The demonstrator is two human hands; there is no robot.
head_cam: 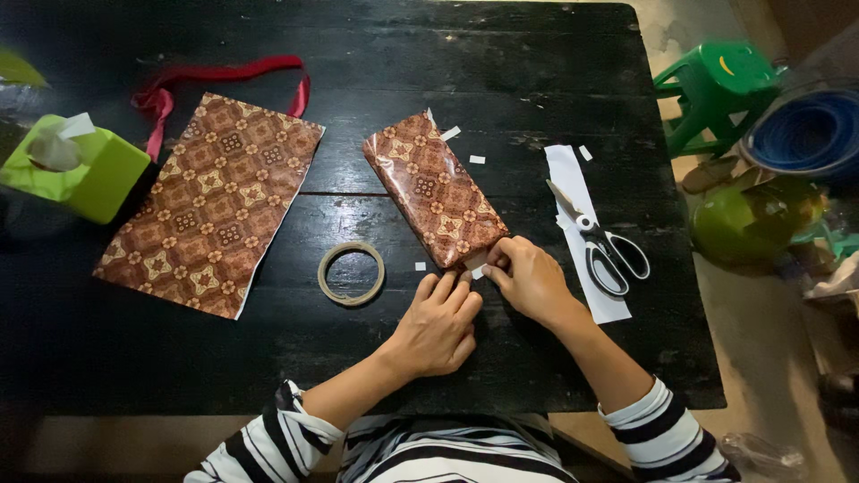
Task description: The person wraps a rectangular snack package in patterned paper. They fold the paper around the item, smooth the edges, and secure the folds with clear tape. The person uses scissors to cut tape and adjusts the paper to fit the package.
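A: Where is the wrapped parcel lying?

B: On the black table, a little right of the middle, running diagonally. Its far end is pointing toward the far edge and its near end toward the person. The brown patterned paper is covering all of it.

A: The hands?

B: Both are working at the parcel's near end. The left hand is lying flat on the table, fingers stretched out and close together, fingertips touching the paper's edge. The right hand is curling, with thumb and fingers pinching the fold at the near right corner of the parcel. A small white strip is showing between the two hands; whether it is stuck down, I cannot tell.

A: What is crowding them?

B: A tape roll is lying just left of the left hand, apart from it. The scissors are resting closed on a white paper strip to the right of the right hand, near the right edge. Small white scraps are lying beyond the parcel's far end.

A: And open room?

B: The near left part of the table is lying bare, and so is the far strip along the far edge. A loose sheet of patterned paper is taking up the left half, with a red ribbon at its far corner and a green tissue box at the left edge. A green stool is standing off the far right corner.
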